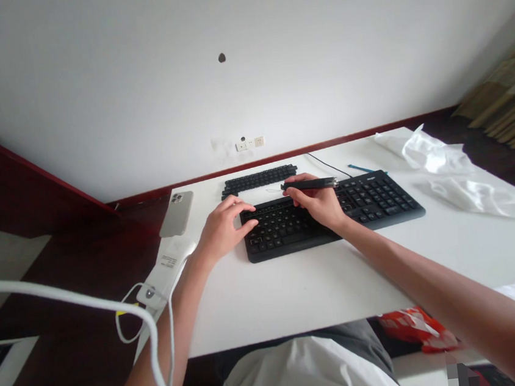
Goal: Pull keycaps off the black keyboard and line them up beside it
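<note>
A black keyboard (289, 229) lies on the white table, and its keys toward the right end are plainly visible. My left hand (224, 227) rests at its left end, thumb and index finger apart on the edge keys, not wrapped round it. In my right hand (321, 205) is a slim black keycap puller (312, 183), held nearly level over the upper middle of the keyboard. A thin wire loop pokes out from its left end. Behind the keyboard, rows of loose black keycaps (260, 179) stand lined up. My right hand hides some of the middle keys.
On the table's left side lie a phone (177, 214) and a white power strip (165, 276) with a cable. A thin blue stick (360, 168) lies behind the keyboard. Crumpled clear plastic wrap (437, 152) spreads at the right. A white tube (89, 301) crosses the left foreground.
</note>
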`<state>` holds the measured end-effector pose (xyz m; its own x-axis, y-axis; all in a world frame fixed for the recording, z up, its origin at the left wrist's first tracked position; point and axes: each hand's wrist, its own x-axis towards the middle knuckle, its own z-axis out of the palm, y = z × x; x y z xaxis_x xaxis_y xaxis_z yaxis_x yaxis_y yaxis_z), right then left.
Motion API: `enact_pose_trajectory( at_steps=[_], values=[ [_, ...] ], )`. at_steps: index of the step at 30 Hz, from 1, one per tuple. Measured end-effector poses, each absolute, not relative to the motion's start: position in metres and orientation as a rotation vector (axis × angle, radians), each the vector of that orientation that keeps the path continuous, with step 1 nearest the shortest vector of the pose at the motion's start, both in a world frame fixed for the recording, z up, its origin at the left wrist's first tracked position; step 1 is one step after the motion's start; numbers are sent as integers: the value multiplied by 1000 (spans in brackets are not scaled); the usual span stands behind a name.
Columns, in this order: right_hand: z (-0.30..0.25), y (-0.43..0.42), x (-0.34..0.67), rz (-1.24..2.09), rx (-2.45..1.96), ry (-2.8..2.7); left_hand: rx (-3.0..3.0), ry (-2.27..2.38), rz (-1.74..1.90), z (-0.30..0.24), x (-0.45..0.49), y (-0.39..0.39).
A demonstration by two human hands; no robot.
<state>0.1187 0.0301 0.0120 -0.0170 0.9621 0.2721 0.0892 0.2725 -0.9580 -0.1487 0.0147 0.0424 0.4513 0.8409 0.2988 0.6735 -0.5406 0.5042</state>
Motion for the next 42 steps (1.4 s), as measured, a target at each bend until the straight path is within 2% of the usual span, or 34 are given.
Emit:
enact_pose_trajectory(
  at_steps=[5,11,22,32,42],
  values=[
    [6,32,118,922,-1107,-1466,2433,1327,514,41,-146,12],
    [4,31,119,908,-1134,-1492,2435,1415,438,37,-144,13],
    [1,33,119,866,-1146,-1512,2382,1342,613,41,-142,14],
    [5,31,118,890,-1153,-1510,2365,1377,592,20,-142,19],
    [5,32,119,911,-1139,-1515,2333,1464,611,25,-153,26]
  ],
)
